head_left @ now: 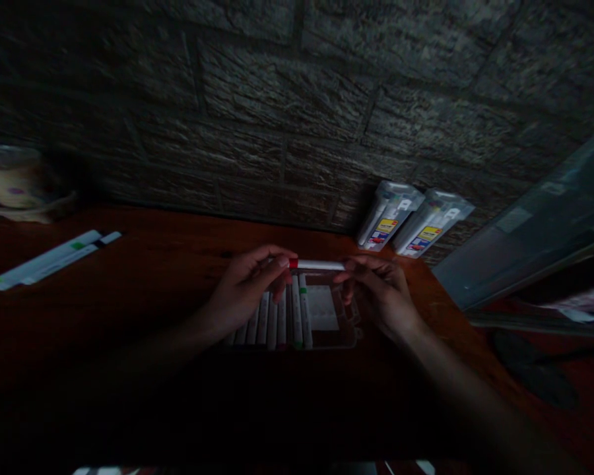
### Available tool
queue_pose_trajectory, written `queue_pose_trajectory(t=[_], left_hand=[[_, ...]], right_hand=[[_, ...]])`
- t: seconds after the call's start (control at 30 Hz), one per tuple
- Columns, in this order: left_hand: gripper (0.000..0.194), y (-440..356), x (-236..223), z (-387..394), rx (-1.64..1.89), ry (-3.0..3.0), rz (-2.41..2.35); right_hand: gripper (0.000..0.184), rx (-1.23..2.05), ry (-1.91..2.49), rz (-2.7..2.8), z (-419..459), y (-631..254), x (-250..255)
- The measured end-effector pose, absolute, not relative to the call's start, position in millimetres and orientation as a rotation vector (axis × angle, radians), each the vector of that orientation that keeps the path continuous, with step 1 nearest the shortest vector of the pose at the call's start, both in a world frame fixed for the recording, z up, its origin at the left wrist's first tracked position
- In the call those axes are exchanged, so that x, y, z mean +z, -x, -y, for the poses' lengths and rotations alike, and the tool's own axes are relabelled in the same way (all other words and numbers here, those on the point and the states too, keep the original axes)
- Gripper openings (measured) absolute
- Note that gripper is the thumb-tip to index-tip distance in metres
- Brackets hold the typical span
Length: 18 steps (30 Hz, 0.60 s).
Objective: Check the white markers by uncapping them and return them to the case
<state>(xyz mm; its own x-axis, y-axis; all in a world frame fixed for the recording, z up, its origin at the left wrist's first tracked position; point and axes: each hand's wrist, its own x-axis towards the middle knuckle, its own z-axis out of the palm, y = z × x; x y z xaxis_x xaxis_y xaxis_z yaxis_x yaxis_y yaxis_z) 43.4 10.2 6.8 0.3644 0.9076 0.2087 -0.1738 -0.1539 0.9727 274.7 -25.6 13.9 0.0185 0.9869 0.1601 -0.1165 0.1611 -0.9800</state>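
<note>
Well left of the open clear case (352,338) stands what is probably a cup (10,188), though the gloom blurs it. Loose white markers (44,262) lie left of the case too, nearer it. Above the case, your left hand (247,285) pinches the red end of a level white marker (321,265); your right hand (383,290) pinches its other end. Behind the case, rightward, stand two clear boxes (385,221).

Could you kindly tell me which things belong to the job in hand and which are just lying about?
Apparently in use:
red-and-white pen, in left hand and right hand
row of pens
case holding them

Apparently lying about:
two labelled cases
loose pens, perhaps
container, far left
</note>
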Motion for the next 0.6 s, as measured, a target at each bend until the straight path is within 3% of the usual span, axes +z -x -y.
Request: queue_pose_trajectory(t=[0.6], left_hand=[[0.027, -36.1, 6.3, -10.7, 1.04, -1.194, -0.498]], right_hand=[[0.014, 1.347, 0.951, 0.904, 12.9, -283.1, 10.4]])
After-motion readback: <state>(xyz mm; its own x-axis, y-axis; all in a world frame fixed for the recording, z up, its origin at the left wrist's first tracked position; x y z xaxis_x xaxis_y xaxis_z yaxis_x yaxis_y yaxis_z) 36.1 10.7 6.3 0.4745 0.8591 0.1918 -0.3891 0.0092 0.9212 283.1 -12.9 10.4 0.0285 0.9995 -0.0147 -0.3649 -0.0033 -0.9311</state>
